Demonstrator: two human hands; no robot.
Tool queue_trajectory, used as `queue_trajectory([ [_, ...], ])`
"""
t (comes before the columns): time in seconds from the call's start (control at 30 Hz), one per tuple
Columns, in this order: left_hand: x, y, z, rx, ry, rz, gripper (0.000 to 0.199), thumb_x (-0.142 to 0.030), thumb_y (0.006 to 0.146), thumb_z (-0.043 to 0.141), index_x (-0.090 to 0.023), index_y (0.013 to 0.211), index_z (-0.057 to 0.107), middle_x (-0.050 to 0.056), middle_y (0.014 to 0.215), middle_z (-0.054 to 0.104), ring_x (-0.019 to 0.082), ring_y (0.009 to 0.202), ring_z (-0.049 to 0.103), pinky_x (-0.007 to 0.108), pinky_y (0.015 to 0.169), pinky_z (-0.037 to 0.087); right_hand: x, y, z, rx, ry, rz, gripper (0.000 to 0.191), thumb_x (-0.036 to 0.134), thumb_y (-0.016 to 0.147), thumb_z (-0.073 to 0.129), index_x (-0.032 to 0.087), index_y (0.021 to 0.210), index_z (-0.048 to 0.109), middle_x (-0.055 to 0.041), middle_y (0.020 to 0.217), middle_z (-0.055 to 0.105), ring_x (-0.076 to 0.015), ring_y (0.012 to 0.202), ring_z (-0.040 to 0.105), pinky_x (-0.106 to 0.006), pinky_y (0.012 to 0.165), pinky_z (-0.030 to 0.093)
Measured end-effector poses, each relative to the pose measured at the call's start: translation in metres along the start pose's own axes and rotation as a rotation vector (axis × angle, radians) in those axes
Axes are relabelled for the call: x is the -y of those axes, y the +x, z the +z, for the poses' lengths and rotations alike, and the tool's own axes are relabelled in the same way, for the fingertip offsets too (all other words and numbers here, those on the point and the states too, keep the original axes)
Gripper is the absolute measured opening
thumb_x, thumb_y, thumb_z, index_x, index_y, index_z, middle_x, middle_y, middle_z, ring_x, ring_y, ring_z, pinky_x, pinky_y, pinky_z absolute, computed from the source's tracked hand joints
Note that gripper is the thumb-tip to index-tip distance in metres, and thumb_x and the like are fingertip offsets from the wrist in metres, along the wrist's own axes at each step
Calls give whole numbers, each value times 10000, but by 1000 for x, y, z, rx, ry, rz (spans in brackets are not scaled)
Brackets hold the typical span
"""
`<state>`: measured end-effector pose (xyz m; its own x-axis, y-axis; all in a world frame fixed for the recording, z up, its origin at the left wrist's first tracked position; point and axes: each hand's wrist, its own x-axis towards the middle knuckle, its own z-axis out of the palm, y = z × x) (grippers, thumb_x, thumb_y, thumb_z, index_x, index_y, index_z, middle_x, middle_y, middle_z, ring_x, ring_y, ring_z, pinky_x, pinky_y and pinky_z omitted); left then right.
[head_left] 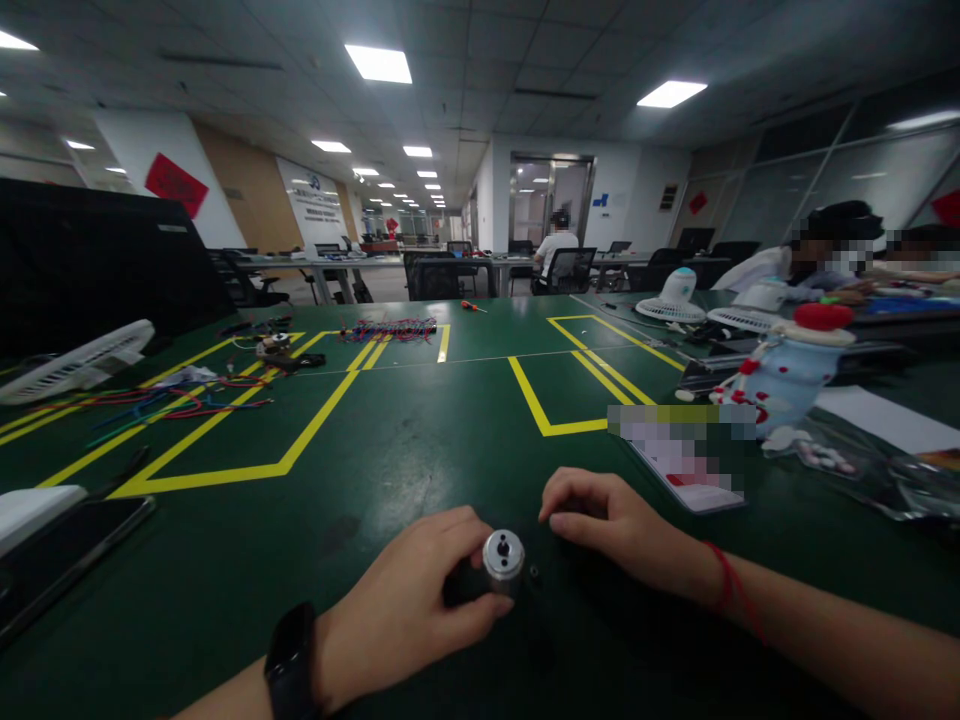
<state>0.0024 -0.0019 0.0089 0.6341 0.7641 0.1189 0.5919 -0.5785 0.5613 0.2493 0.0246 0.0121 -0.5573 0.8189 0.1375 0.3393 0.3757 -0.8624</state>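
Note:
A silver metal cylinder (pixel 503 556) stands upright on the green table (pixel 420 440), a dark shaft and small holes on its top face. My left hand (pixel 420 590), with a black band on the wrist, grips it between thumb and fingers from the left. Just right of the cylinder lies a tiny dark part (pixel 534 572). My right hand (pixel 615 520) rests on the table further right, its fingers curled; thumb and index finger have a gap between them, and nothing shows in it. A red string circles that wrist.
Wires (pixel 202 400) and a white fan (pixel 82 365) lie at the left, near a phone (pixel 75 550). A blue snowman-like container (pixel 795 375), a flat card (pixel 686 465) and plastic bags (pixel 885 470) are at the right. A person leans over the table at the far right.

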Motion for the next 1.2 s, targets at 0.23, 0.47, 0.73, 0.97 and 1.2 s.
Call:
queue_trajectory([
  [0.23,-1,-1,0,-4,10,-2,137,-284,843,652,-189,860,554,-6,845,562,164,753,506,268,641,343,7,-2,11,51,-236,-146,104,180,775,718,184,878,705,-35,976,586,-167,896,567,-304,800,462],
  [0.47,0,-1,1,-10,20,-1,139,-291,843,644,-199,921,575,7,866,584,181,779,523,282,685,380,35,8,22,-109,-109,-181,85,228,834,698,218,919,705,-18,967,577,-151,893,568,-281,792,465],
  [0.73,1,-1,2,-1,20,1,146,-283,833,663,-202,920,579,-5,864,577,174,767,515,281,681,377,34,6,21,-66,-64,-156,114,266,893,626,213,946,712,-34,1031,593,-163,960,579,-299,862,456],
  [0.97,-1,-1,-3,4,14,-18,146,-309,850,654,-196,868,565,-4,856,569,168,752,501,273,657,363,5,5,1,-95,-135,51,209,327,930,554,165,826,634,-4,771,603,-142,715,559,-265,642,430],
  [1.2,0,-2,-1,-9,12,-16,146,-289,839,659,-194,869,554,-8,852,565,164,753,499,268,643,348,-1,2,5,131,-532,-159,131,256,813,677,169,738,613,10,714,565,-141,696,484,-279,628,350],
])
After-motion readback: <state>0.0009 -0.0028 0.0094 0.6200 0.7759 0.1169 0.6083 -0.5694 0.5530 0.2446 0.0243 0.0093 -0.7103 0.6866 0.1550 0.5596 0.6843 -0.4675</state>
